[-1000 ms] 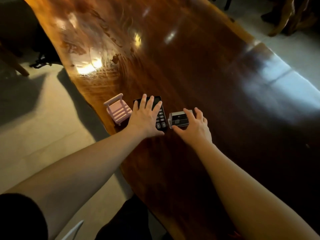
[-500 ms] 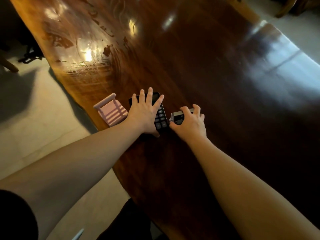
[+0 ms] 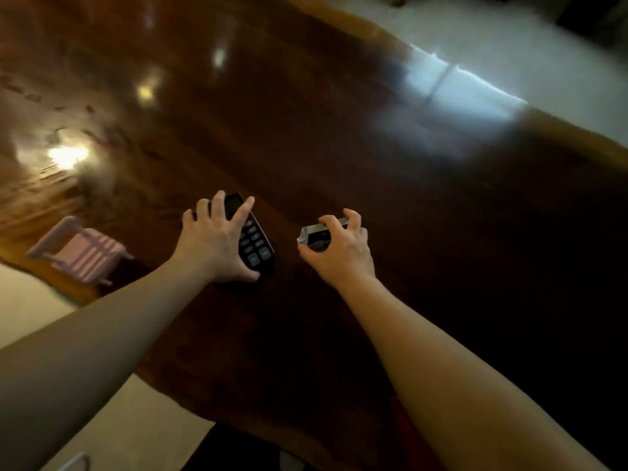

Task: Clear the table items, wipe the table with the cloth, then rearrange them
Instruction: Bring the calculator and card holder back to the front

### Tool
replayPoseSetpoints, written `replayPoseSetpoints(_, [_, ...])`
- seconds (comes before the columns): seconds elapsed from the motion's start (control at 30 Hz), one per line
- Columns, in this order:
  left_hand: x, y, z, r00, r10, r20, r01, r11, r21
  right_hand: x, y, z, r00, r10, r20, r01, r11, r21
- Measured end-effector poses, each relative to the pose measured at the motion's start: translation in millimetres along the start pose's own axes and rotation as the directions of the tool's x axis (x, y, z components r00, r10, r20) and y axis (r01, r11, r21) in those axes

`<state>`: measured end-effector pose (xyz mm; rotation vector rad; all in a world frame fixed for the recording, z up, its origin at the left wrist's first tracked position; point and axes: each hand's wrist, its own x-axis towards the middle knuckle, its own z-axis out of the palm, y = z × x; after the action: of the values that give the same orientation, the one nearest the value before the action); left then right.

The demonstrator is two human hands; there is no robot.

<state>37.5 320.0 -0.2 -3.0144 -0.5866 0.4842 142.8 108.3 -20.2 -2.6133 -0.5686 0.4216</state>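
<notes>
Dark polished wooden table [image 3: 339,137] runs diagonally across frame; its near edge cuts from mid-left down to bottom centre, its far edge crosses the upper right. Wide bare tabletop lies above and right of both hands.

Left hand [image 3: 217,243], left of centre: fingers spread, palm pressed flat over a black calculator [image 3: 253,239] lying on the table. Only the display end and right key columns show; the rest is covered by the hand.

Right hand [image 3: 339,249], centre: fingers curled and clamped on a small silver-grey boxy object [image 3: 314,234]; identity unclear, partly hidden by fingers. Cannot tell whether it touches the table.

Calculator and object are apart, a strip of bare wood between them.

Pink slatted toy chair [image 3: 81,253] at mid-left, by the near edge, blurred, apart from the left hand.

Pale floor [image 3: 112,413] lower left; frame motion-blurred throughout.
</notes>
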Motion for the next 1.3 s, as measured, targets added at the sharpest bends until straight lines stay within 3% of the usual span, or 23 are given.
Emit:
replayPoseSetpoints(0.33, [-5.4,191.1,-34.7,0.942,0.331,-0.058,-0.326,0.941,0.091,-93.3,158.0,-85.1,0.943,0.244,-0.226,-0.24,0.97,0.042])
replayPoseSetpoints(0.63, [-34.6,377.6,-42.7,0.794,0.607,-0.041,-0.588,0.783,0.204,-192.1,303.9,-133.4,0.791,0.505,-0.345,-0.502,0.858,0.107])
replayPoseSetpoints(0.97, [-54.5,502.9,-21.7,0.647,0.762,0.023,-0.74,0.62,0.262,-244.0,389.3,-140.5,0.66,0.633,-0.405,-0.631,0.759,0.159])
replayPoseSetpoints(1.1, [-53.7,531.4,-11.2,0.59,0.806,0.047,-0.783,0.558,0.274,-246.3,407.7,-137.1,0.645,0.657,-0.391,-0.658,0.737,0.154])
replayPoseSetpoints(1.3, [-48.0,551.2,0.4,0.576,0.814,0.072,-0.781,0.522,0.344,-239.6,417.9,-130.1,0.657,0.647,-0.387,-0.648,0.747,0.149])
